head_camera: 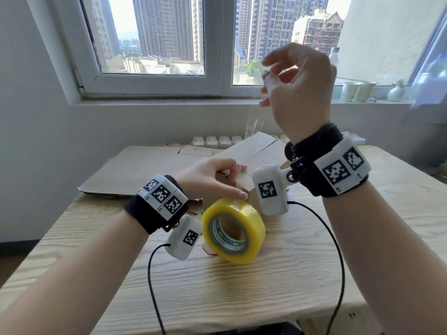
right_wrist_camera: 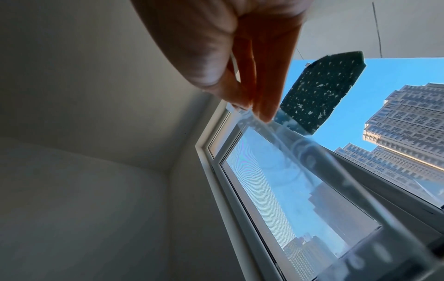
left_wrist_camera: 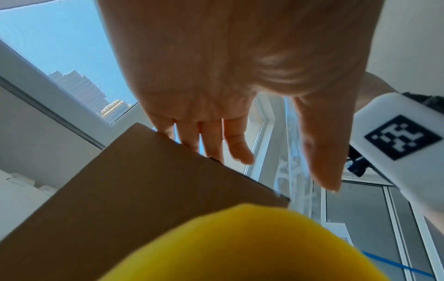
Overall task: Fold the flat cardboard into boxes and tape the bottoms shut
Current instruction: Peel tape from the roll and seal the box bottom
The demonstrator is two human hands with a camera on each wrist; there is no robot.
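A yellow tape roll [head_camera: 233, 230] stands on edge on the wooden table [head_camera: 266, 298]. Behind it sits a folded brown cardboard box [head_camera: 256, 151]. My left hand [head_camera: 238, 182] lies with nearly straight fingers over the box's top edge, and its thumb touches the top of the roll. The left wrist view shows those fingers [left_wrist_camera: 213, 144] over the box [left_wrist_camera: 144, 180] and the roll [left_wrist_camera: 240, 247] blurred below. My right hand [head_camera: 266, 78] is raised high and pinches the end of a clear tape strip [head_camera: 254, 126]. In the right wrist view the strip [right_wrist_camera: 312, 161] runs down from the pinching fingertips [right_wrist_camera: 264, 112].
Flat cardboard [head_camera: 145, 170] lies at the back left of the table. The windowsill holds paper cups [head_camera: 358, 91], a small vase [head_camera: 396, 93] and a bottle [head_camera: 335, 59]. Black wrist cables [head_camera: 338, 250] trail over the table's near edge. A dark speckled patch [right_wrist_camera: 324, 91] hangs at the strip's end.
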